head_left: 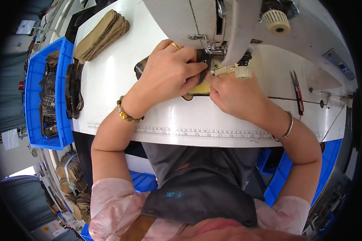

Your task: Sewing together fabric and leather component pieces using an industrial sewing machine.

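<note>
Under the needle of the white sewing machine (197,20), a small insole-shaped piece (199,89) of plaid fabric with a yellow underside lies flat on the white tabletop (108,88), its long axis running roughly left-right, though which end leads is hidden by the hands. Just below the machine head, the left hand (169,76) pinches the piece's dark zigzag-edged trim in its grip, while the right hand (233,94) presses closed fingertips onto the piece's yellow edge. Far left of the machine sits a stack of tan flat insoles (102,34) beside a blue plastic bin (64,72); right of it lie red-handled thread snips (297,94).
</note>
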A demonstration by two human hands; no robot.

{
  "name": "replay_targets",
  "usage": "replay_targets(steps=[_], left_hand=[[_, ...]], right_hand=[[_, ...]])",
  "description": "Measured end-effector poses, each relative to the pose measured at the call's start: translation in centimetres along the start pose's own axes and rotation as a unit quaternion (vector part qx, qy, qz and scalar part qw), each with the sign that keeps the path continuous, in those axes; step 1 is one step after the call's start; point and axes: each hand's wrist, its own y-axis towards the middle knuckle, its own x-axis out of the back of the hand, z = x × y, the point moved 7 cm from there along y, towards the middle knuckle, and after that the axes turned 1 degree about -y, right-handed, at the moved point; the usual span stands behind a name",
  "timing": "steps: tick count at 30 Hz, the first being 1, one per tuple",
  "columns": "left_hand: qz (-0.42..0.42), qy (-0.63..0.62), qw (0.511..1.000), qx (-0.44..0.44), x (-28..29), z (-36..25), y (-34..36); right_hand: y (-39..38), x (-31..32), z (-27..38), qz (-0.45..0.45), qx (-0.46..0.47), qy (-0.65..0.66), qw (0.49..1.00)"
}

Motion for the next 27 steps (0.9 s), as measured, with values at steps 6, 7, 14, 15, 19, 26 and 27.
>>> replay_targets(steps=[6,7,14,15,19,26,27], left_hand=[[-0.01,-0.014,1.0,0.011,0.0,-0.1,0.1],[-0.01,-0.015,1.0,0.012,-0.1,-0.1,0.1],[-0.002,-0.031,0.999,0.041,-0.5,0.4,-0.1],[-0.001,-0.03,0.999,0.043,-0.5,0.4,-0.1],[-0.005,-0.017,0.999,0.042,-0.7,0.5,0.0],[0.004,-0.012,0.998,0.058,-0.6,0.3,0.3],[0.012,-0.012,0.998,0.057,-0.6,0.3,0.3]], right_hand=[[-0.1,-0.3,-0.2,0.118,-0.046,-0.013,0.992],[-0.1,-0.4,-0.3,0.119,-0.046,-0.013,0.992],[0.0,-0.3,-0.1,0.123,-0.051,-0.022,0.991],[0.0,-0.4,-0.1,0.122,-0.049,-0.026,0.991],[0.0,0.2,-0.2,-0.017,-0.004,0.006,1.0],[-0.1,0.1,-0.7,-0.044,0.004,-0.007,0.999],[-0.1,0.1,-0.7,-0.039,0.005,-0.01,0.999]])
